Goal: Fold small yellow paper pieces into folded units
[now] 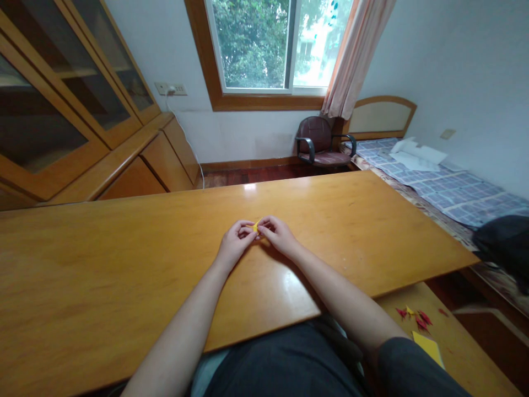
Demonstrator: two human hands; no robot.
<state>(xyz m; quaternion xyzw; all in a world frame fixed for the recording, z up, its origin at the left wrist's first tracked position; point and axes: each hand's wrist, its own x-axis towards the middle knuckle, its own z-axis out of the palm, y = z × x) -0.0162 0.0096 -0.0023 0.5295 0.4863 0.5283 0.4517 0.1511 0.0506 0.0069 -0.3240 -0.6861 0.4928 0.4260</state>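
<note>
A small piece of folded yellow paper [255, 226] is pinched between my two hands, just above the middle of the wooden table [124, 264]. My left hand [237, 240] grips its left side with thumb and fingertips. On the other side, my right hand [276, 234] holds it between thumb and index finger. A thin pointed tip of the paper sticks up between the fingertips. The fingers cover most of the paper, so its full shape cannot be made out.
On a lower surface [467, 342] to my right lie several small red folded papers [422, 320], a yellow one [409, 311] and flat yellow paper [428, 349]. A brown armchair [316, 138] stands beyond the table. A bed [450, 187] with a black bag [504, 242] is at right, a cabinet [136, 176] at left.
</note>
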